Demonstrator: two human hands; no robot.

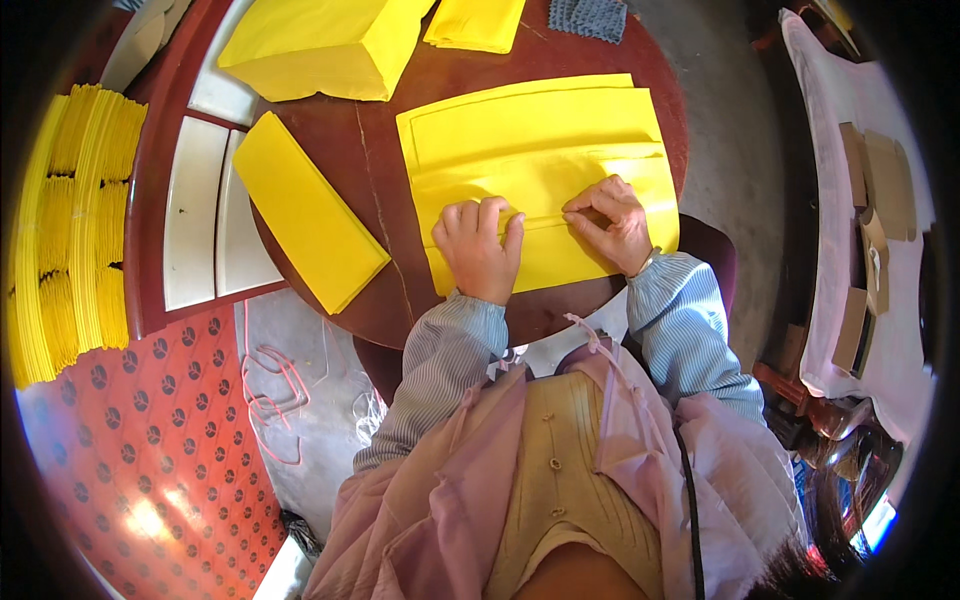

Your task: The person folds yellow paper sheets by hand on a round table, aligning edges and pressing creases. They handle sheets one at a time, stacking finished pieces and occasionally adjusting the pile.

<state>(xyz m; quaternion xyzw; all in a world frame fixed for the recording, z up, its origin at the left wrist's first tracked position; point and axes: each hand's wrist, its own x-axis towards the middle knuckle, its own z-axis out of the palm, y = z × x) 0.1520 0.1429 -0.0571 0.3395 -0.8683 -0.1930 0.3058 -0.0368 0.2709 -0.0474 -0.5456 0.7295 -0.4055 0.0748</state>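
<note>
Hands pressing a fold into yellow paper at centre frame.

At far left, ribbed bundles of folded yellow paper (70, 230) stacked on edge, well clear of the work. Left of centre, a long folded yellow block (305, 225) lying slantwise on the round dark-red tabletop (380, 150), likely parked within reach. At top, a bulkier yellow stack (320, 45). At centre, left hand (478, 250) curled, fingers bunched together, knuckles bearing down on the yellow sheets (540, 150), seemingly to pin the paper flat. Just right, right hand (610, 222) with fingertips drawn together, pinching along the raised crease, probably sharpening that fold. At far right, brown card pieces (875, 190) on a pale cloth, well apart.
</note>
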